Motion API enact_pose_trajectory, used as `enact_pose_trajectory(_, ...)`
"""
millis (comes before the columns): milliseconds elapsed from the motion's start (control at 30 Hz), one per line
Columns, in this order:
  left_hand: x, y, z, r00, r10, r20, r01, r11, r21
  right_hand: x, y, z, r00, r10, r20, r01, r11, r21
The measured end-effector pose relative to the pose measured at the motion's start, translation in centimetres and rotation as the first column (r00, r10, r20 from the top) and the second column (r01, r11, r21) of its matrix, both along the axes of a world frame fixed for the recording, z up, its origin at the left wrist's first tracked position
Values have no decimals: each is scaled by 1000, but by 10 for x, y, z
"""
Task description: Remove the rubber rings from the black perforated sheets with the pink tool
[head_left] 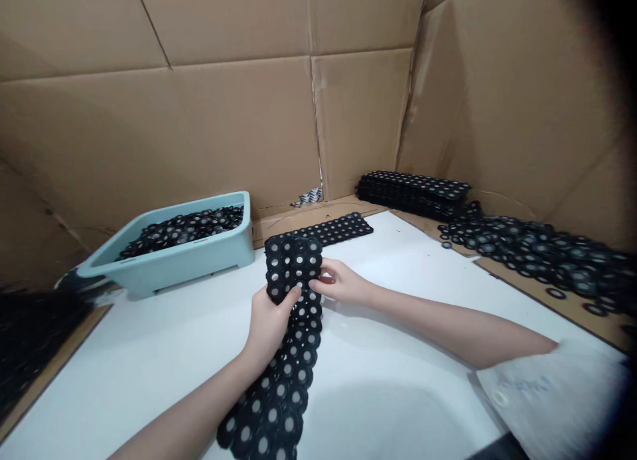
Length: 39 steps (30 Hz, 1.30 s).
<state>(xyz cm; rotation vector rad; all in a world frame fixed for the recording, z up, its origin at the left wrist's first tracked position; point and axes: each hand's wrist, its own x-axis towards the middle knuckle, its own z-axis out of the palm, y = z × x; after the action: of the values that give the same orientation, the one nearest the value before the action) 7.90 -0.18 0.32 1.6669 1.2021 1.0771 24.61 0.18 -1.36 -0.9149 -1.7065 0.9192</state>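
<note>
A long black sheet of joined rings (296, 357), with pale dots showing in rows, runs from the bottom of the view up to my hands. My left hand (271, 317) is closed around its left side, thumb lying across the front. At the sheet's right edge, near the upper end, my right hand (341, 282) pinches with thumb and fingers; part of its grip is hidden behind the sheet. Just beyond the upper end lies another black dotted sheet (346, 229), flat on the white table (388, 374).
A light blue basin (199, 267) full of loose black rings (192, 229) stands at the back left. Stacked black sheets (413, 191) sit at the back right, beside a heap of loose rings (557, 254). Cardboard walls (239, 115) enclose the table. A dark pile (40, 340) lies far left.
</note>
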Motion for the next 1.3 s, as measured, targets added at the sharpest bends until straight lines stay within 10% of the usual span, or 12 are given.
enact_pose_trajectory(300, -2, 5, -6, 997, -36, 63, 39, 998, -43, 7, 0, 7, 996, 77, -41, -79, 996, -31)
enact_pose_trajectory(800, -2, 14, -8, 927, -198, 318, 246, 962, -120, 14, 6, 8, 987, -155, 39, 149, 982, 117)
enact_pose_trajectory(1033, -3, 17, -19, 947, -98, 305, 134, 986, -99, 30, 19, 9, 790, -485, -375, 541, 839, 52)
enact_pose_trajectory(1300, -7, 27, -28, 970, 16, 243, 5, 996, -88, 28, 18, 13, 763, -412, -498, 485, 874, 19)
